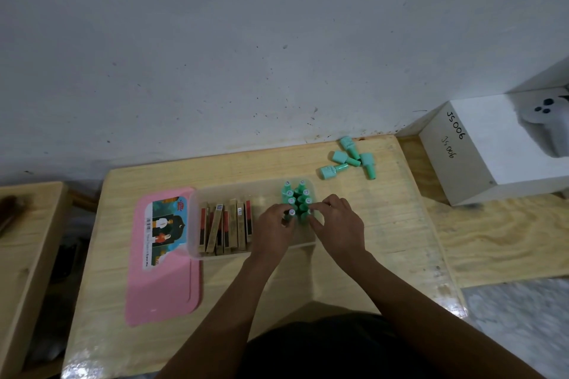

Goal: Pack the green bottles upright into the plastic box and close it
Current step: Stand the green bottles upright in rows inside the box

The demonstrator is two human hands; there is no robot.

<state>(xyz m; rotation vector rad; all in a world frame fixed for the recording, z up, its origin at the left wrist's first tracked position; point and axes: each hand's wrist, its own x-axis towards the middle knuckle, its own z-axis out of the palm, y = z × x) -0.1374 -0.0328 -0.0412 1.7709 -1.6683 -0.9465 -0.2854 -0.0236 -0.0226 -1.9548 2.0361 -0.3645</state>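
A clear plastic box (197,251) stands open on the wooden table. Several green bottles (296,195) stand upright in two rows at its right end. My left hand (272,232) is inside the box, its fingers closed on the nearest upright bottle (291,214) in the left row. My right hand (337,223) reaches in from the right, with its fingertips on a bottle at the front of the right row. Several more green bottles (346,158) lie on their sides on the table behind the box to the right. The pink lid (163,286) lies flat left of the box.
Several slim red and tan boxes (226,228) stand packed in the left half of the plastic box. A white cardboard box (480,148) marked JS006 sits at the right on a lower wooden board. A grey wall runs behind the table. Another wooden surface (27,252) lies at the far left.
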